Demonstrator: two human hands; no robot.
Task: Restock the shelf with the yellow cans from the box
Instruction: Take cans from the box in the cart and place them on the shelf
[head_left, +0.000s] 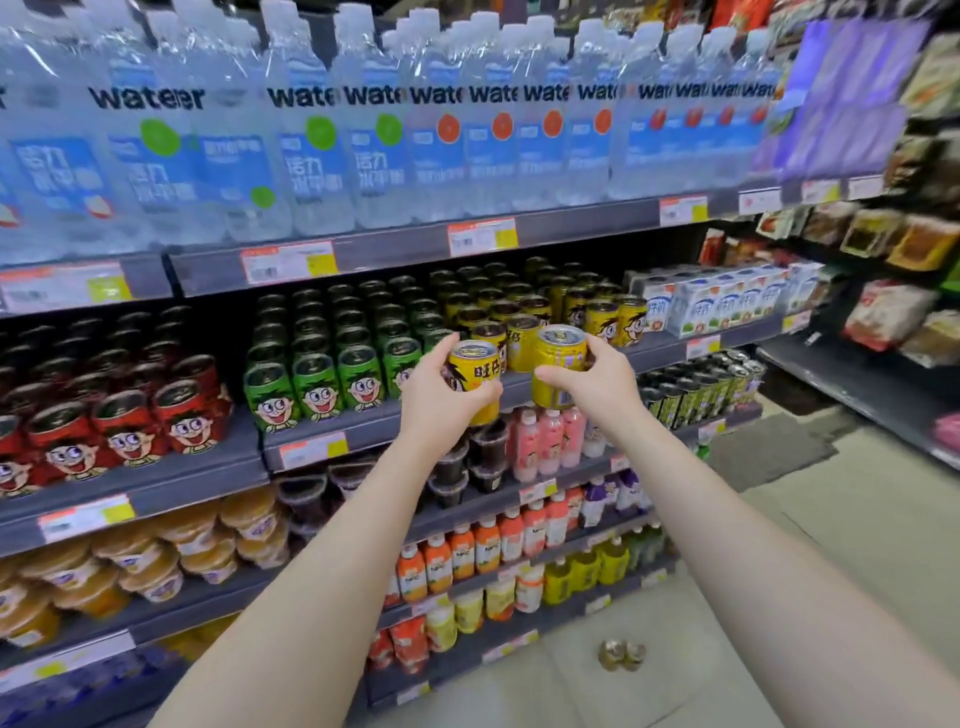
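The left hand (441, 387) is clamping one yellow can (475, 376), and the right hand (592, 376) is clamping another can (558, 364). Both are hovering just before the shelf (660, 353), with yellow cans (602, 317) standing just behind the hands.

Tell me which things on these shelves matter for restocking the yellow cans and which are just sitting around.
Part of the job:
- yellow can in the left hand
- yellow can in the right hand
- yellow cans already on the shelf
- two cans on the floor

Just there:
- green cans
- red cans
- water bottles
- milk cartons
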